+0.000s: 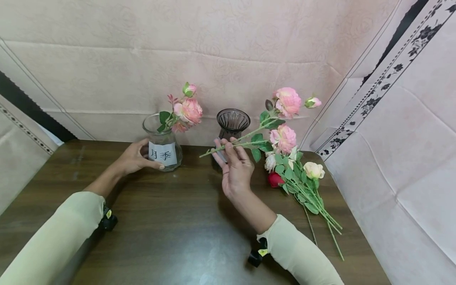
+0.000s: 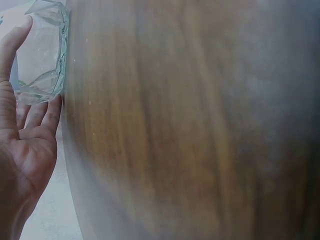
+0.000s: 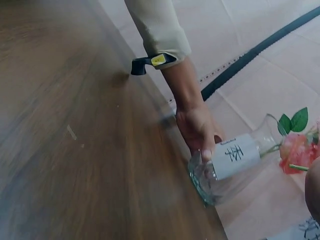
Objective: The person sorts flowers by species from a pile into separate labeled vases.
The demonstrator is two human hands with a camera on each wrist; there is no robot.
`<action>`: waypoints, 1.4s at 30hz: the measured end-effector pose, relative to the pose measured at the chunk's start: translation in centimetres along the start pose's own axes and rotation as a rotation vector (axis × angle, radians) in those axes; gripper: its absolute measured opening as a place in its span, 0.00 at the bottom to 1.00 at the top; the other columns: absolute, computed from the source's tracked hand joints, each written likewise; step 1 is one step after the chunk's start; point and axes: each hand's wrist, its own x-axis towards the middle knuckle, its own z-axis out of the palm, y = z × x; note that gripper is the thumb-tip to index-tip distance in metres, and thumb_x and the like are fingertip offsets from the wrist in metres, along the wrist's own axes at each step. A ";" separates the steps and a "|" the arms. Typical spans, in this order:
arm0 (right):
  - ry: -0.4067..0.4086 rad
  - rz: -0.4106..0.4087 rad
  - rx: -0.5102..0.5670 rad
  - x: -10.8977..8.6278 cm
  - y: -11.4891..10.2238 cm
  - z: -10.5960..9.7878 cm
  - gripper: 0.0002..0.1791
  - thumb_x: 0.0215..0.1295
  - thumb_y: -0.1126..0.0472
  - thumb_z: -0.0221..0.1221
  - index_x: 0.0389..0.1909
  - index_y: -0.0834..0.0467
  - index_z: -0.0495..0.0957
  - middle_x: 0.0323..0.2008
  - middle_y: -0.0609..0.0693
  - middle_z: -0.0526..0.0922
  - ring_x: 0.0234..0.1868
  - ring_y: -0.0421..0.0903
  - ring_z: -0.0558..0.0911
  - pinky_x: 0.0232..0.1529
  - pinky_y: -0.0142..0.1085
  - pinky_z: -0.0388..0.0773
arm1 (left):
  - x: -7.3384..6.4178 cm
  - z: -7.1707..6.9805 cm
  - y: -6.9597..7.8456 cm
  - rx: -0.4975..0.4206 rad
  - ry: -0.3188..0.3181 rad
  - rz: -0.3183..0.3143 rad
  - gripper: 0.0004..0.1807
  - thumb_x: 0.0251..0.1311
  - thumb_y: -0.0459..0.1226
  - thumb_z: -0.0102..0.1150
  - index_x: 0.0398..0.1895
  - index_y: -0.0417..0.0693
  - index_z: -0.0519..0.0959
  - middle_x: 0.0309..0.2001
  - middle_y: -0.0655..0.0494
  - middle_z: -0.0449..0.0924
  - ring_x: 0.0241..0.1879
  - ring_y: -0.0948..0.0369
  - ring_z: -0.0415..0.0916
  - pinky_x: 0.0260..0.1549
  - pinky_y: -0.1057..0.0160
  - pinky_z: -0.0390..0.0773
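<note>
My left hand (image 1: 137, 158) grips the lower part of a clear glass vase (image 1: 175, 160), thumb in front and fingers behind. The vase stands upright at the table's back edge and bears a white label (image 1: 163, 153) with handwritten characters. A pink rose spray (image 1: 190, 111) with a bud leans out of its mouth to the right. My right hand (image 1: 238, 172), palm up, pinches the green stem of another pink rose spray (image 1: 287, 102), held in the air with its blooms to the right. In the right wrist view, its cut stem end (image 3: 299, 167) shows before the first spray's bloom.
Behind my right hand stands a dark grey ribbed glass vase (image 1: 233, 120), its lower part mostly hidden. Several flowers lie on the table's right side, among them a cream rose (image 1: 314, 170) and a red flower (image 1: 275, 179). Pale cloth (image 1: 228, 35) hangs behind the wooden table (image 1: 171, 229).
</note>
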 end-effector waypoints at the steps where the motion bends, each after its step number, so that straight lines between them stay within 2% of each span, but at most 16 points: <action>1: -0.008 -0.005 0.001 0.0 0.2 0.3 0.11 0.85 0.70 0.59 0.60 0.63 0.83 0.42 0.48 0.97 0.55 0.51 0.96 0.64 0.56 0.89 | 0.0 0.0 0.0 0.002 0.001 0.001 0.56 0.54 0.39 0.91 0.84 0.47 0.68 0.72 0.41 0.83 0.68 0.51 0.81 0.57 0.78 0.79; 7: -0.041 -0.025 -0.001 -0.5 1.4 1.9 0.12 0.84 0.71 0.60 0.53 0.55 0.89 0.42 0.48 0.97 0.56 0.52 0.96 0.66 0.58 0.88 | 0.0 0.0 0.1 0.002 -0.001 0.011 0.56 0.55 0.40 0.91 0.86 0.48 0.67 0.71 0.40 0.83 0.69 0.47 0.81 0.56 0.77 0.80; 19: -0.081 -0.017 -0.001 -0.7 2.9 4.9 0.11 0.82 0.71 0.62 0.52 0.54 0.89 0.42 0.48 0.97 0.54 0.52 0.96 0.65 0.59 0.88 | -0.1 0.0 -0.1 0.001 0.001 0.000 0.56 0.55 0.40 0.91 0.85 0.47 0.67 0.71 0.38 0.83 0.70 0.45 0.81 0.54 0.75 0.81; 25: -0.089 -0.026 0.000 -0.1 3.7 6.4 0.09 0.82 0.69 0.63 0.56 0.58 0.88 0.43 0.48 0.97 0.53 0.52 0.96 0.63 0.55 0.90 | -0.2 0.0 0.2 0.005 0.003 0.006 0.56 0.55 0.40 0.91 0.85 0.48 0.68 0.71 0.39 0.84 0.68 0.47 0.82 0.54 0.75 0.81; 33: -0.068 -0.042 -0.013 1.2 4.5 8.0 0.11 0.82 0.67 0.65 0.59 0.61 0.89 0.44 0.49 0.97 0.61 0.61 0.93 0.64 0.57 0.90 | -0.1 0.0 -0.1 0.020 0.008 0.015 0.57 0.55 0.42 0.91 0.86 0.48 0.67 0.69 0.40 0.84 0.62 0.57 0.84 0.53 0.74 0.83; 42: -0.028 -0.069 0.007 2.8 5.0 9.8 0.12 0.81 0.64 0.67 0.59 0.62 0.89 0.51 0.58 0.96 0.62 0.62 0.92 0.62 0.55 0.91 | 0.0 -0.1 -0.3 0.015 0.002 0.018 0.57 0.56 0.40 0.91 0.86 0.47 0.66 0.71 0.39 0.84 0.65 0.54 0.82 0.55 0.76 0.81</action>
